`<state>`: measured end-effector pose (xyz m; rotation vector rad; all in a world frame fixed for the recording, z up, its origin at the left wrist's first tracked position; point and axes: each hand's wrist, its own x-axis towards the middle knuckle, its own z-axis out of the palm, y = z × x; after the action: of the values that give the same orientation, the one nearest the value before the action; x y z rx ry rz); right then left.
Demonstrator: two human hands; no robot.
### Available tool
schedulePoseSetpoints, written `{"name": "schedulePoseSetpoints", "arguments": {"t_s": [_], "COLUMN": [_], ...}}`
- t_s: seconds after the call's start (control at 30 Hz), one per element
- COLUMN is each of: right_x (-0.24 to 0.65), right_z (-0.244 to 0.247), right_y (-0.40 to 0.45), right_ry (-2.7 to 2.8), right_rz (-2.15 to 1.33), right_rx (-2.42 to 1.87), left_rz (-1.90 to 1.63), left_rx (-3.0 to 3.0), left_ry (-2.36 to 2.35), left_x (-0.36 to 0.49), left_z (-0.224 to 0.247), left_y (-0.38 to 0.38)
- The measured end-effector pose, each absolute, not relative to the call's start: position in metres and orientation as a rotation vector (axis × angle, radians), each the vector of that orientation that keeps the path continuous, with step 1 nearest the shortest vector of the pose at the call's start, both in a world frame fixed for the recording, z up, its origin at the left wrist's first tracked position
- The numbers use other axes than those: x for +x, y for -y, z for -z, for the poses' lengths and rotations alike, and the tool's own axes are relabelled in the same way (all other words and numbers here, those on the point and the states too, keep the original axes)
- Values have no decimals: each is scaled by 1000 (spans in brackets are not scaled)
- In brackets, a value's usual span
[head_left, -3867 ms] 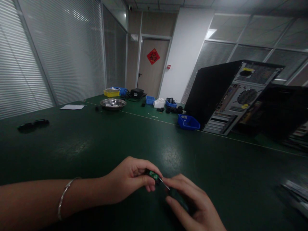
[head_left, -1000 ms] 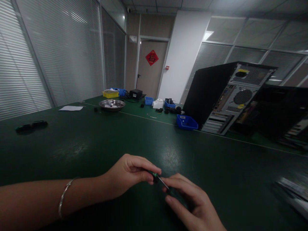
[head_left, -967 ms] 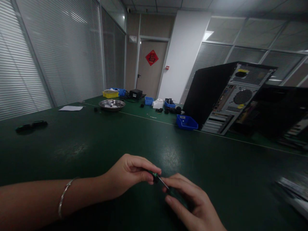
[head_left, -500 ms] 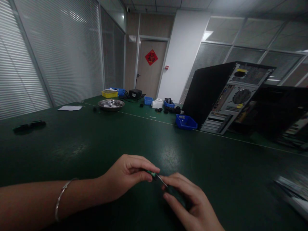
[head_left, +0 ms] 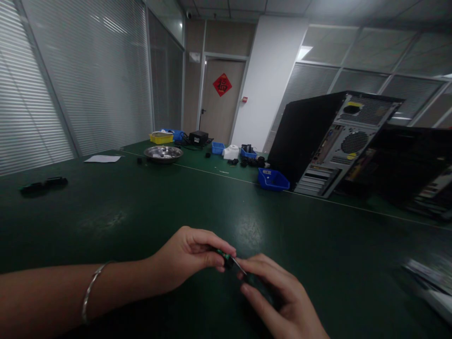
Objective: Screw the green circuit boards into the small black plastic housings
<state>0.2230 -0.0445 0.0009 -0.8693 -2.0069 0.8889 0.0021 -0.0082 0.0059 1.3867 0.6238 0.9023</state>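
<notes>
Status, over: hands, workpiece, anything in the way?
Left hand pinching small green-and-black part. Right hand holding thin-shafted tool, tip at the part, contact unclear. Blue bin beyond both hands, not in the way.

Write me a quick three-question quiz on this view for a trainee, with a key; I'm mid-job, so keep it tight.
1. Multiple choice. What does the right hand hold?
A) a sheet of paper
B) a tool with a thin metal shaft
C) a computer mouse

2. True or false. The metal bowl sits nearer the camera than the yellow tray.

3. Fill in the missing colour. The left hand pinches a small piece that shows black and ____.

Key: 1. B; 2. true; 3. green.
</notes>
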Motion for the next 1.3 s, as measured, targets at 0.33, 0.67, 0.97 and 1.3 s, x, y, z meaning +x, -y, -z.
{"name": "schedulePoseSetpoints", "arguments": {"t_s": [0.33,0.67,0.97,1.3], "right_x": [228,225,225,218], "right_z": [2,3,1,5], "right_y": [46,45,45,49], "right_ry": [1874,1896,1901,2248], "right_rz": [-881,-900,-915,-860], "right_rx": [-965,-960,-1004,-1213], "left_rz": [-584,-380,-429,-396], "left_rx": [2031,2392,2346,2552], "left_ry": [-578,-596,-597,-723], "left_x": [-4,0,-3,-4], "left_z": [-18,-29,-25,-12], "left_y": [11,21,20,13]}}
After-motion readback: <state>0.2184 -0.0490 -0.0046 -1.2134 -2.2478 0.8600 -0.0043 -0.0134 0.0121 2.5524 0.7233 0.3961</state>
